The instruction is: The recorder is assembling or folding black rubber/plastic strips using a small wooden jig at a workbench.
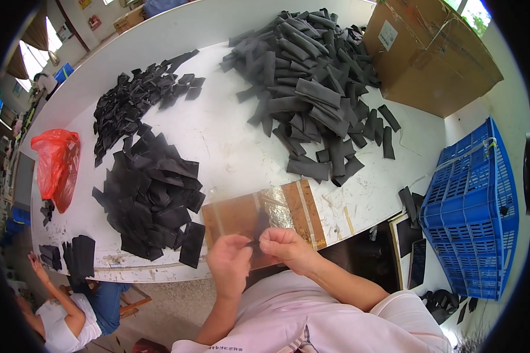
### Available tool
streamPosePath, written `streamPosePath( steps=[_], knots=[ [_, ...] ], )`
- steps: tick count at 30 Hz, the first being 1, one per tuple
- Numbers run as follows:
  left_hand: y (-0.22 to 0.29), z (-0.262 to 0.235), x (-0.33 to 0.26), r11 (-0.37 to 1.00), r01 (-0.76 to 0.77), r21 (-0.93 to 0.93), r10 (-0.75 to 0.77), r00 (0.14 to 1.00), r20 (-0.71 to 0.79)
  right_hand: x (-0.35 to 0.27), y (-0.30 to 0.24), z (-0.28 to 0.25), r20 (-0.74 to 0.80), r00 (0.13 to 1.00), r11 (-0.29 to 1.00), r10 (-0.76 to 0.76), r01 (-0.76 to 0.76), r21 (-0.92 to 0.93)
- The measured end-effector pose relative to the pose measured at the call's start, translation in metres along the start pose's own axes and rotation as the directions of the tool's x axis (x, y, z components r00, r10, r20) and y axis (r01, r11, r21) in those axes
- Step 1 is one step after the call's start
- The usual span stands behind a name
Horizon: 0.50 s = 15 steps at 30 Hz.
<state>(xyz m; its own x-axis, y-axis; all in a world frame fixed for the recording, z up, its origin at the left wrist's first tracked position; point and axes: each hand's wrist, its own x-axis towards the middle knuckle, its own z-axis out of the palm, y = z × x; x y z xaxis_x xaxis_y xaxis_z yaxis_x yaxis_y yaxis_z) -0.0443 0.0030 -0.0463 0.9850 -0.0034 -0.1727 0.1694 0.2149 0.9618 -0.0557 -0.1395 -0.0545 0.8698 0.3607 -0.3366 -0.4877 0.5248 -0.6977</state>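
My left hand (pixel 229 263) and my right hand (pixel 290 249) meet over the near edge of a brown board (pixel 232 210) with clear tape across it. Both are pinched on a small black piece of soft material (pixel 261 222), mostly covered by my fingers. My left hand is a little smeared by motion. Left of the board lies a heap of flat black pieces (pixel 153 188), one of them (pixel 192 244) close to my left hand. Beyond the board spreads a large pile of dark grey foam-like tubes (pixel 300 65).
Smaller black pieces (pixel 129 100) lie far left on the white table (pixel 218 138), near a red plastic bag (pixel 59 167). A cardboard box (pixel 430 59) stands back right, blue crates (pixel 468 212) at right. Another person (pixel 70 317) sits at the lower left.
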Motion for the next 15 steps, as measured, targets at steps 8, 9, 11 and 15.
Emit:
streamPosePath(
  steps=[8,9,11,15],
  knots=[
    [0.04,0.007,-0.015,0.818,0.39,-0.424,-0.149,0.854,0.498,-0.007,-0.017,0.011,0.101,0.959,0.964,-0.264,0.263,0.024],
    [0.043,0.012,-0.017,0.999,0.026,-0.037,-0.015,0.959,0.283,-0.005,-0.021,0.008,0.103,0.961,0.967,-0.257,0.255,0.026],
    [0.024,0.005,-0.02,0.981,-0.133,0.141,0.095,0.965,0.244,-0.006,-0.028,0.003,0.212,0.881,0.773,-0.424,0.473,-0.422],
    [0.027,0.018,-0.017,0.847,-0.441,0.296,0.42,0.897,0.136,-0.009,-0.041,0.017,0.224,0.815,0.58,-0.534,0.546,-0.605]
  ],
)
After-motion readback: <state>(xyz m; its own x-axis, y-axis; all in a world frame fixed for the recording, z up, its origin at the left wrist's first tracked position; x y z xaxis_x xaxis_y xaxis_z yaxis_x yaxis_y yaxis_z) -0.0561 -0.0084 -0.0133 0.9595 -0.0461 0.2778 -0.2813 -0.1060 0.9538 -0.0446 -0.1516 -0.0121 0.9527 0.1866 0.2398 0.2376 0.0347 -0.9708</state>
